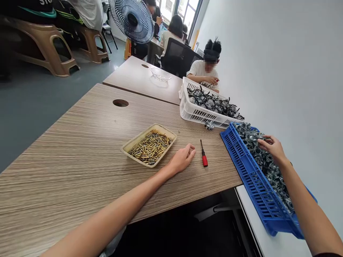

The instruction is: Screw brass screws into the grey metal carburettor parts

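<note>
My left hand point(182, 158) rests on the wooden table between a tray of brass-coloured screws point(150, 147) and a red-handled screwdriver point(204, 159). Its fingers are curled loosely, and no object shows in them. Over the blue crate point(248, 167) at the right, my right hand point(272, 147) pinches a silvery metal part point(257, 137) between thumb and fingers. Many similar metal parts point(268, 164) fill this crate. The screwdriver lies with its tip pointing away from me.
A white crate point(198, 113) of metal parts with black pieces stands behind, with one loose metal part point(209, 125) beside it. A clear dish point(160, 74) sits on the far table. A person point(206, 69) sits beyond; a fan point(132, 20) stands at the back.
</note>
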A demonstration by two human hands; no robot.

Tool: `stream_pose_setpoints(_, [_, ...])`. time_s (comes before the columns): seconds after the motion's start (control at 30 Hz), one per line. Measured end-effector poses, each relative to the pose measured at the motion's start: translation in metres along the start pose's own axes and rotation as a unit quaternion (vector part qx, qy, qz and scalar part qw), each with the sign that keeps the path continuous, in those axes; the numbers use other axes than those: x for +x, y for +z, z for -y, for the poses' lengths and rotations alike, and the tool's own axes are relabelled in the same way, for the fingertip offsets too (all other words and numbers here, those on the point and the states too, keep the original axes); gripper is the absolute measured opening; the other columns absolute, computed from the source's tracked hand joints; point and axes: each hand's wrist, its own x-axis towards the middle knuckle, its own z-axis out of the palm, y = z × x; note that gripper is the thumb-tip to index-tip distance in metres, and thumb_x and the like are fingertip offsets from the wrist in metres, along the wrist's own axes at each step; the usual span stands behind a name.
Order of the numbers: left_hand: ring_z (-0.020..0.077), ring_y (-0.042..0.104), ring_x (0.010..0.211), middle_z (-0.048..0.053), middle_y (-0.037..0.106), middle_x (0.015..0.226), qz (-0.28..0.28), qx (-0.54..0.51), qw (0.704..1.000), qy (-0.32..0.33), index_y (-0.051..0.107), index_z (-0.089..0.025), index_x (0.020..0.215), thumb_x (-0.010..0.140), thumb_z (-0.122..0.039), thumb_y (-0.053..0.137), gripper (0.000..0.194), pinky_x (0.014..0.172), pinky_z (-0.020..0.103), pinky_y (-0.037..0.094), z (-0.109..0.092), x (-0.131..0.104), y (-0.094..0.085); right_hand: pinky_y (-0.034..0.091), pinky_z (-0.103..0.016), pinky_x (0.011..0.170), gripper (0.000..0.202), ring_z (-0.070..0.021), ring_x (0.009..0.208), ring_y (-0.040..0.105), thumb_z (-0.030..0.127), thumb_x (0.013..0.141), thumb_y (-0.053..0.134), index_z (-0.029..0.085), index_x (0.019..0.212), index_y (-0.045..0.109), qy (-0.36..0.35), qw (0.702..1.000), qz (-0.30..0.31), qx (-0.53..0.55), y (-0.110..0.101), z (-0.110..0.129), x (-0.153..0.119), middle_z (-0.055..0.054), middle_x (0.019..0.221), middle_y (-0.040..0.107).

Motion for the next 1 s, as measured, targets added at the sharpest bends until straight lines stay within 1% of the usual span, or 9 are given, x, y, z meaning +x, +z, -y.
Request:
stream_pose_setpoints(0.17, [0.0212, 0.064, 0.074, 0.001, 0.066, 0.076, -0.006, 0.004, 1.0, 0.004, 0.057, -0.021, 0.107, 0.101, -0.039, 0.041, 0.025, 0.072, 0.033, 0.046, 0.0, -0.001, 0.001, 0.065, -0.04, 0.087, 0.054, -0.0204, 0.09, 0.071, 0.057, 0.068, 0.089, 0.028, 0.108, 0.068, 0.006, 0.982, 0.15, 0.111, 0.033, 0.054, -0.046, 0.0, 0.091, 0.066])
stream_pose_setpoints(0.27, [0.0208, 0.065, 0.079, 0.003, 0.068, 0.082, -0.019, -0.013, 1.0, 0.011, 0.057, -0.021, 0.106, 0.101, -0.038, 0.042, 0.023, 0.077, 0.033, 0.049, -0.002, -0.001, 0.001, 0.065, -0.038, 0.086, 0.053, -0.0211, 0.092, 0.072, 0.054, 0.07, 0.089, 0.028, 0.112, 0.069, 0.003, 0.964, 0.228, 0.137, 0.06, 0.071, -0.072, -0.002, 0.1, 0.068])
stream_pose_setpoints(0.43, [0.0207, 0.066, 0.092, 0.006, 0.07, 0.097, -0.058, -0.039, 0.998, 0.006, 0.058, -0.02, 0.106, 0.101, -0.037, 0.043, 0.023, 0.088, 0.034, 0.051, -0.007, 0.0, -0.002, 0.063, -0.04, 0.086, 0.051, -0.0246, 0.096, 0.073, 0.053, 0.074, 0.087, 0.027, 0.114, 0.066, 0.006, 0.926, 0.342, 0.161, 0.125, 0.067, -0.104, -0.005, 0.11, 0.072])
stream_pose_setpoints(0.53, [0.0209, 0.065, 0.096, 0.007, 0.07, 0.102, -0.08, -0.04, 0.996, -0.01, 0.059, -0.02, 0.106, 0.103, -0.036, 0.039, 0.025, 0.092, 0.035, 0.051, -0.009, 0.001, -0.005, 0.062, -0.039, 0.083, 0.052, -0.0246, 0.093, 0.074, 0.053, 0.073, 0.087, 0.026, 0.112, 0.066, 0.01, 0.912, 0.371, 0.174, 0.167, 0.059, -0.119, -0.006, 0.11, 0.074])
stream_pose_setpoints(0.63, [0.0209, 0.063, 0.1, 0.008, 0.07, 0.102, -0.086, -0.041, 0.995, -0.015, 0.059, -0.02, 0.103, 0.105, -0.035, 0.035, 0.028, 0.095, 0.036, 0.05, -0.009, 0.002, -0.006, 0.062, -0.039, 0.078, 0.053, -0.0235, 0.085, 0.073, 0.053, 0.072, 0.088, 0.025, 0.111, 0.067, 0.015, 0.906, 0.379, 0.188, 0.198, 0.054, -0.13, -0.006, 0.109, 0.075])
stream_pose_setpoints(0.7, [0.0211, 0.063, 0.1, 0.008, 0.069, 0.102, -0.082, -0.034, 0.996, -0.012, 0.059, -0.019, 0.102, 0.105, -0.035, 0.035, 0.029, 0.096, 0.036, 0.05, -0.008, 0.003, -0.006, 0.062, -0.04, 0.079, 0.053, -0.0236, 0.087, 0.073, 0.053, 0.072, 0.088, 0.026, 0.111, 0.066, 0.031, 0.901, 0.382, 0.205, 0.211, 0.052, -0.133, -0.006, 0.109, 0.074])
stream_pose_setpoints(0.8, [0.0216, 0.063, 0.101, 0.009, 0.069, 0.102, -0.067, -0.019, 0.998, -0.002, 0.059, -0.019, 0.101, 0.105, -0.034, 0.038, 0.027, 0.098, 0.036, 0.049, -0.007, 0.004, -0.005, 0.062, -0.043, 0.088, 0.052, -0.0235, 0.096, 0.072, 0.052, 0.072, 0.089, 0.027, 0.111, 0.067, 0.074, 0.886, 0.384, 0.247, 0.221, 0.05, -0.133, -0.004, 0.108, 0.073])
stream_pose_setpoints(0.9, [0.0219, 0.063, 0.102, 0.009, 0.069, 0.104, -0.061, -0.019, 0.998, 0.007, 0.06, -0.018, 0.101, 0.105, -0.034, 0.039, 0.027, 0.099, 0.036, 0.048, -0.006, 0.004, -0.003, 0.059, -0.047, 0.096, 0.052, -0.023, 0.1, 0.071, 0.05, 0.07, 0.091, 0.028, 0.11, 0.067, 0.111, 0.868, 0.4, 0.273, 0.223, 0.049, -0.13, -0.003, 0.104, 0.072])
stream_pose_setpoints(1.0, [0.0216, 0.064, 0.099, 0.009, 0.069, 0.103, -0.057, -0.024, 0.998, 0.013, 0.06, -0.017, 0.103, 0.104, -0.037, 0.041, 0.027, 0.094, 0.035, 0.05, -0.004, 0.003, -0.002, 0.058, -0.049, 0.099, 0.053, -0.023, 0.102, 0.071, 0.048, 0.069, 0.092, 0.028, 0.111, 0.067, 0.122, 0.858, 0.416, 0.277, 0.221, 0.052, -0.128, -0.002, 0.105, 0.07])
